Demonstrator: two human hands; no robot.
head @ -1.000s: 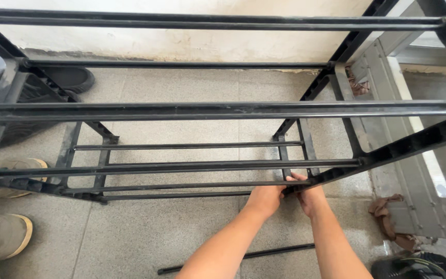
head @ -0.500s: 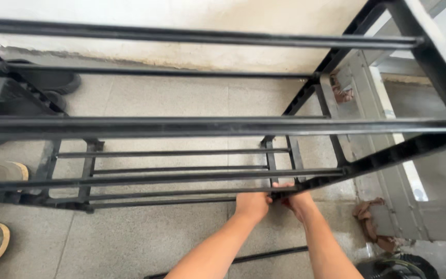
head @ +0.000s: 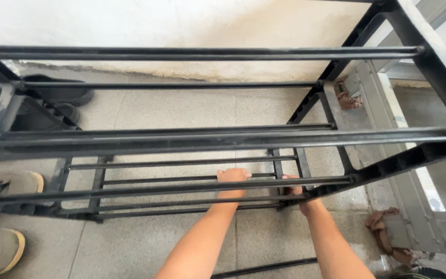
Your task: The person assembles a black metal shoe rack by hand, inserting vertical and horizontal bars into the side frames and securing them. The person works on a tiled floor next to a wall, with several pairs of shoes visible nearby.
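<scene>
Left hand (head: 233,178) fisted round a low black metal rail (head: 181,188) of the empty black tubular shoe rack (head: 207,139), right hand (head: 298,194) gripped at its right front corner, grip partly hidden.

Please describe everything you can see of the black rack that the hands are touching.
The black rack is an open frame of thin horizontal bars, seemingly metal, joined by chunkier side pieces that look like plastic. It stands upright on a grey tiled floor near a white wall, with several tiers of paired bars and no shelves' surfaces. The left hand grips a low bar, the right hand holds the lower right corner joint. Shoes lie behind and beside its left end.
</scene>
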